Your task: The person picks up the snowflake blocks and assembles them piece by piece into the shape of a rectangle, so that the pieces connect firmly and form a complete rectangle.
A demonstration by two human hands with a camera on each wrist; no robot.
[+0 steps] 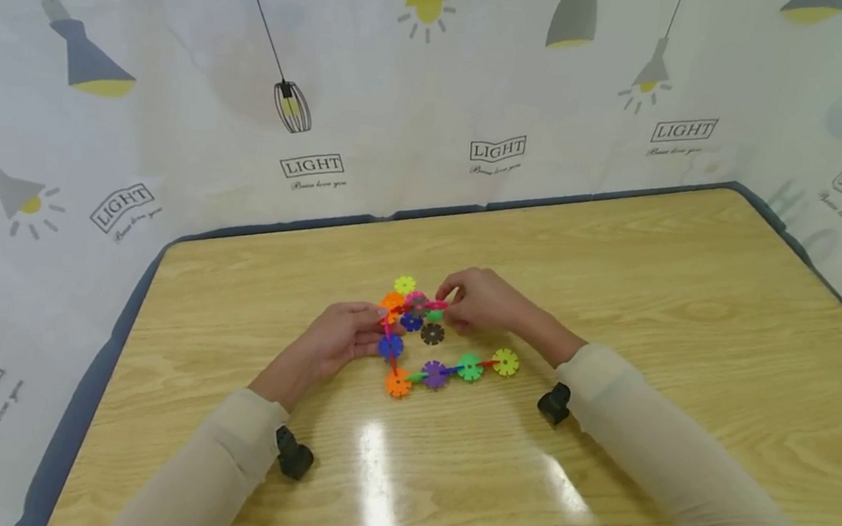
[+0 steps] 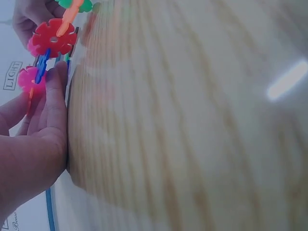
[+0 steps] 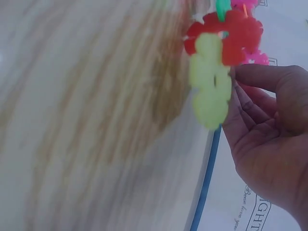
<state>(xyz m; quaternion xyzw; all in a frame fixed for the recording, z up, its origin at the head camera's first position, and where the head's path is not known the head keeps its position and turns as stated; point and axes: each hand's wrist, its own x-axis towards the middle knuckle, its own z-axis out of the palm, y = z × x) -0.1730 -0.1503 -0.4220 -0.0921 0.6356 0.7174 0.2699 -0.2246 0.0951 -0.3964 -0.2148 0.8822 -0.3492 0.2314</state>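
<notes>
Several colourful notched snowflake discs are slotted together into a bent chain on the table, with an orange disc (image 1: 398,383) at its near corner. From there purple (image 1: 435,374), green (image 1: 469,367) and yellow (image 1: 506,362) discs run rightward. My left hand (image 1: 335,339) holds the chain's left side, thumb by another orange disc (image 1: 391,304) and fingers near a blue disc (image 1: 390,345). At the far side, my right hand (image 1: 485,302) pinches the chain near a pink disc (image 1: 438,305); the fingertips' exact contact is hidden. The right wrist view has a red disc (image 3: 240,36) beside that thumb.
A dark grey-brown disc (image 1: 432,333) lies inside the bend, and a yellow disc (image 1: 405,284) shows at the far end. The wooden table (image 1: 651,300) meets a lamp-printed fabric wall (image 1: 404,111) at its back and sides. Black wrist cameras sit on both sleeves.
</notes>
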